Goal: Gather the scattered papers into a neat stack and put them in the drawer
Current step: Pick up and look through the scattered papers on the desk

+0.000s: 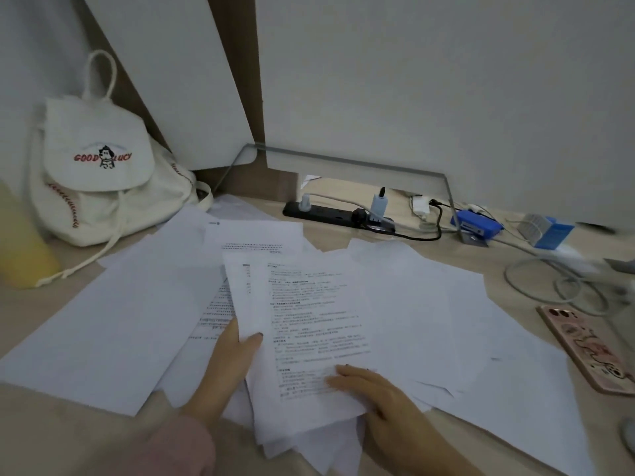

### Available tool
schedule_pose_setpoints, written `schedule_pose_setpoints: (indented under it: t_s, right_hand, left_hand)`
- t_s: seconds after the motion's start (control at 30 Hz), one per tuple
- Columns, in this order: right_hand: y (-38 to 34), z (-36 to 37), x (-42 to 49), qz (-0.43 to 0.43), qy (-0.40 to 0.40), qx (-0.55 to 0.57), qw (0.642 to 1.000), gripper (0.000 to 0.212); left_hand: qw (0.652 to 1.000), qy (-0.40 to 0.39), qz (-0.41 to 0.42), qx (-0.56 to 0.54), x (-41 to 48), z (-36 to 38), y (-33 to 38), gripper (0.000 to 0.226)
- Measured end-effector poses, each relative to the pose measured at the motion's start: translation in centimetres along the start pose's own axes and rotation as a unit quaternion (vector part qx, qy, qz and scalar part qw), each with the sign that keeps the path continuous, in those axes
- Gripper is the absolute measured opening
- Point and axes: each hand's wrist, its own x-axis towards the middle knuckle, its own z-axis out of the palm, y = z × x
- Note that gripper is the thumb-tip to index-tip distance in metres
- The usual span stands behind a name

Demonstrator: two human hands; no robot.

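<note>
Head view counts two hands, one white backpack, one black power strip, one phone, two blue boxes and a spread of loose papers too layered to count exactly. The left hand, in a pink sleeve, pinches a printed bundle at its left edge, thumb on top and fingers hidden beneath. The right hand lies near the bundle's lower right corner with its fingers fairly straight and flat on the top sheet, pressing it down. The bundle sits between the two hands and runs away from them, overlapping the other sheets. More sheets fan out to the left of the left hand and to the right of the right hand, where their edge reaches just beside the phone. Bare desk shows beyond the hands, between the farthest sheets and the power strip. The backpack stands well beyond the left hand, its cord touching the sheets. Grey cables loop beyond the phone.
</note>
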Motion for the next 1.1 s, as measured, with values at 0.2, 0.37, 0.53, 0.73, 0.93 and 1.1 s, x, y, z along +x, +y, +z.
schedule_pose_setpoints:
  t_s: [0.2, 0.37, 0.53, 0.73, 0.93, 1.1]
  right_hand:
    - [0.5, -4.2, 1.8, 0.094, 0.115, 0.117, 0.982, 0.043]
    - [0.7, -5.2, 5.2, 0.184, 0.101, 0.245, 0.946, 0.044]
    - [-0.4, -4.7, 6.7, 0.177, 0.081, 0.240, 0.951, 0.029]
    - [-0.4, -5.4, 6.0, 0.228, 0.143, 0.239, 0.933, 0.019]
    - [-0.6, -3.8, 5.1, 0.277, 0.141, 0.270, 0.911, 0.019]
    - [-0.6, -3.0, 4.9, 0.280, 0.158, 0.231, 0.918, 0.018]
  left_hand:
    - [0.997, 0.029, 0.009, -0.075, -1.2, -0.2, -0.4, 0.034]
    - [0.995, 0.031, 0.007, -0.097, 0.0, -0.1, -0.5, 0.029]
    - [0.999, -0.004, 0.033, -0.019, 1.1, -0.1, -0.3, 0.037]
    - [0.989, 0.088, 0.093, 0.071, 1.3, -1.1, -0.1, 0.011]
    - [0.831, 0.241, 0.063, 0.497, 2.2, -6.9, -1.8, 0.059]
    - [0.766, 0.188, 0.064, 0.611, 2.5, -9.0, -2.8, 0.035]
